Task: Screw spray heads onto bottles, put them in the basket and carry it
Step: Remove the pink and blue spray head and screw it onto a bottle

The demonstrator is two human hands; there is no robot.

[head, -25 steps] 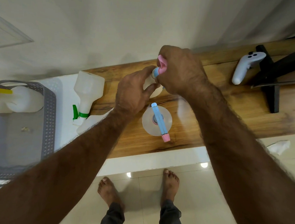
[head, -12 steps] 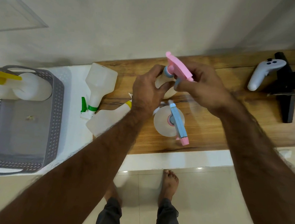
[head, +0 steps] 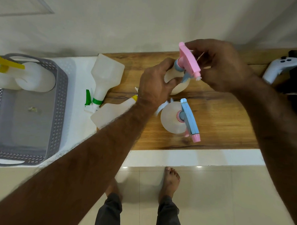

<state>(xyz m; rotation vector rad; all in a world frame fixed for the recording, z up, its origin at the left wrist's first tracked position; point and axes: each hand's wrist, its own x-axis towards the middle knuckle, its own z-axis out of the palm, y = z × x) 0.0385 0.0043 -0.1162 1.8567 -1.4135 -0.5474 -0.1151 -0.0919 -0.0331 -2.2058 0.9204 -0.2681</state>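
My left hand (head: 154, 85) grips a translucent white bottle (head: 178, 87) above the wooden board. My right hand (head: 221, 66) holds the pink spray head (head: 188, 61) that sits on this bottle's neck. Just in front stands a second bottle with a blue and pink spray head (head: 189, 120). Left of my hands lie a bottle with a green spray head (head: 105, 76) and a bottle with a yellow collar (head: 110, 114), partly hidden by my left forearm. The grey basket (head: 58, 108) at the far left holds one bottle with a yellow spray head (head: 26, 76).
The wooden board (head: 220, 119) lies on a white counter (head: 185, 157) against a wall. A white handheld controller (head: 280, 67) rests on a black stand at the right. Below the counter edge are floor tiles and a person's bare feet.
My right hand has turned the pink spray head on the bottle, so its nozzle now points toward me. The view has shifted right, so the basket sits further into view.
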